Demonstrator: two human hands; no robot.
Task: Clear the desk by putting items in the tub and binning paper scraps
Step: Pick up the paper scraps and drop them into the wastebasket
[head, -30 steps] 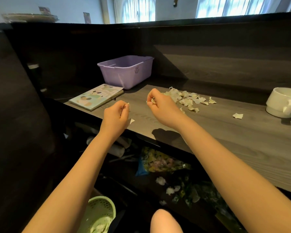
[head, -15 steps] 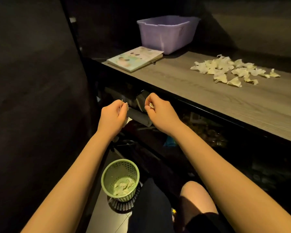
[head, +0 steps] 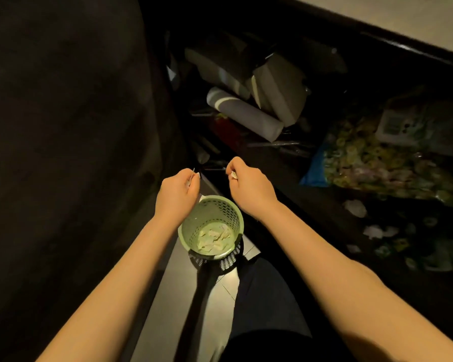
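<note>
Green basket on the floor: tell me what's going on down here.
A person is binning paper scraps. The left hand pinches a white scrap and the right hand pinches a second scrap. Both hands hover by the far rim of the green perforated wastebasket on the floor under the desk. Neither piece has been let go yet. Torn scraps already lie in its bottom.

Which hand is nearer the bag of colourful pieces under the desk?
Right. The right hand, pinching a paper scrap, is left of the bag. The left hand, pinching a second paper scrap, is farther left, at the rim of the green basket.
</note>
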